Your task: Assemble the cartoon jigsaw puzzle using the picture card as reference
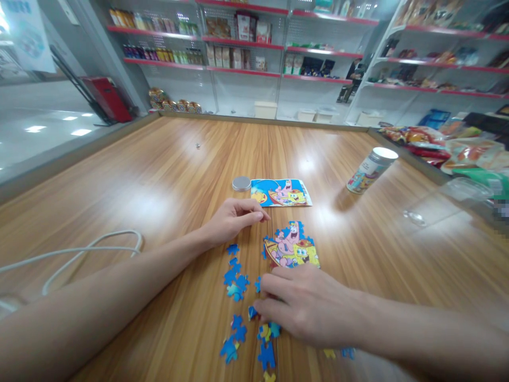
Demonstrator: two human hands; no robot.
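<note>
A partly joined cartoon jigsaw [292, 248] lies on the wooden table [159, 175] in front of me. Several loose blue pieces [236, 281] are scattered to its left and toward the near edge. My left hand [233, 218] rests on the table just left of the jigsaw, fingers curled together and pointing right, with nothing visible in them. My right hand [306, 305] lies over the loose pieces below the jigsaw, fingertips pressed on a small blue piece [252, 312]. A printed reference picture [280, 192] lies beyond the jigsaw.
A round metal lid [241, 183] sits beside the reference picture. A printed canister [370, 170] stands tilted at the right. A white cable [79, 252] loops at the left. Snack packets [445, 143] pile along the right edge. Store shelves [242, 48] stand behind.
</note>
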